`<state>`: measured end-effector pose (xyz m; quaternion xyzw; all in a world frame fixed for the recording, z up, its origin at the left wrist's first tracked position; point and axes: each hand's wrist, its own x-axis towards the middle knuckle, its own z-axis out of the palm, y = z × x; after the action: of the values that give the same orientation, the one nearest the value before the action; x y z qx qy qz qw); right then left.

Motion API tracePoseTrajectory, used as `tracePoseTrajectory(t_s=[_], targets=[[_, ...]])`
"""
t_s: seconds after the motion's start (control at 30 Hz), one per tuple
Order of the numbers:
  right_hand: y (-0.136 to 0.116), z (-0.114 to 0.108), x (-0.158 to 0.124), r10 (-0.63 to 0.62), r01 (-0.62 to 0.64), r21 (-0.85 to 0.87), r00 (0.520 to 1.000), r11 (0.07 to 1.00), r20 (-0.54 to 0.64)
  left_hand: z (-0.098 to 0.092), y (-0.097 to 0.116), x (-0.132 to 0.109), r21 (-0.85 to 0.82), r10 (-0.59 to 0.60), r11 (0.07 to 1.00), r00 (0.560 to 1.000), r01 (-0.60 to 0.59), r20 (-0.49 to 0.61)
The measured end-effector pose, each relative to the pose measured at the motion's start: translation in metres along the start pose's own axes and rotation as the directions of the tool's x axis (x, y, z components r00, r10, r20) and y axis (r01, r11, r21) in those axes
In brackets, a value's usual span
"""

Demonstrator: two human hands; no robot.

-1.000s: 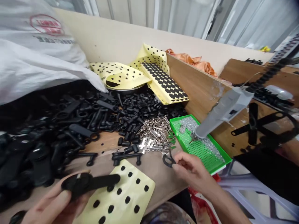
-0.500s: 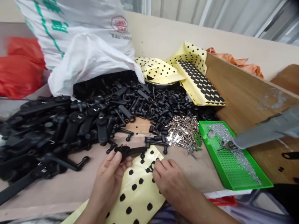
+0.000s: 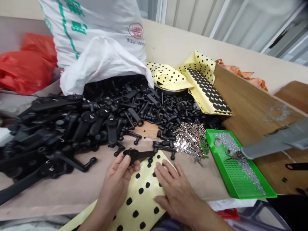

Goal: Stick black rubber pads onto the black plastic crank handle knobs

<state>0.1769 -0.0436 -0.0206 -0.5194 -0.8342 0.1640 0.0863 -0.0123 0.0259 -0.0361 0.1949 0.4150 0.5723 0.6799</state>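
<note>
My left hand (image 3: 116, 179) pinches a black crank handle (image 3: 144, 155) by its wide round end, and its arm points right. Under both hands lies a yellow sheet (image 3: 144, 202) with black round stickers. My right hand (image 3: 176, 189) rests on the right side of this sheet with fingers spread; nothing shows in its grip, though its palm side is hidden. Just beyond the sheet lies another black crank (image 3: 166, 147), beside a heap of small metal plates (image 3: 190, 138).
Black cranks (image 3: 72, 128) are piled on the left, below a white woven sack (image 3: 103, 54). Small black caps (image 3: 178, 109) lie at the back. On the right are a green tray (image 3: 237, 189) of tiny silver parts and a grey power screwdriver (image 3: 269, 141). Folded sticker sheets (image 3: 209, 93) stand behind.
My right hand's fingers have gone from curled together at the sheet's edge to spread flat on it. My left hand still holds the crank handle. The whole view has shifted slightly.
</note>
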Motion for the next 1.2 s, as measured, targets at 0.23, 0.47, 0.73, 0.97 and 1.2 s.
tracePoseTrajectory(t_s=[0.23,0.47,0.73,0.97,1.2], targets=[[0.011,-0.017,-0.015,0.148,-0.112,0.205,0.974,0.972,-0.172,-0.001,0.003,0.0,-0.05,-0.028,0.998,0.999,0.027,-0.015],[0.013,-0.031,-0.019,0.259,-0.041,0.473,0.877,0.88,-0.405,-0.001,0.002,-0.001,-0.042,-0.066,0.997,0.998,0.066,-0.006],[0.007,0.011,0.02,-0.011,0.032,0.055,0.939,0.998,-0.344,-0.023,0.028,0.007,0.572,0.266,0.776,0.96,-0.266,0.087],[0.01,0.019,0.025,0.0,0.007,0.023,0.965,1.0,-0.263,-0.022,0.0,-0.028,0.564,0.441,-0.174,0.448,-0.807,0.778],[0.018,0.006,0.019,0.037,-0.008,0.132,0.975,0.991,-0.218,-0.013,-0.038,-0.035,0.376,-0.059,-0.389,0.43,-0.841,0.901]])
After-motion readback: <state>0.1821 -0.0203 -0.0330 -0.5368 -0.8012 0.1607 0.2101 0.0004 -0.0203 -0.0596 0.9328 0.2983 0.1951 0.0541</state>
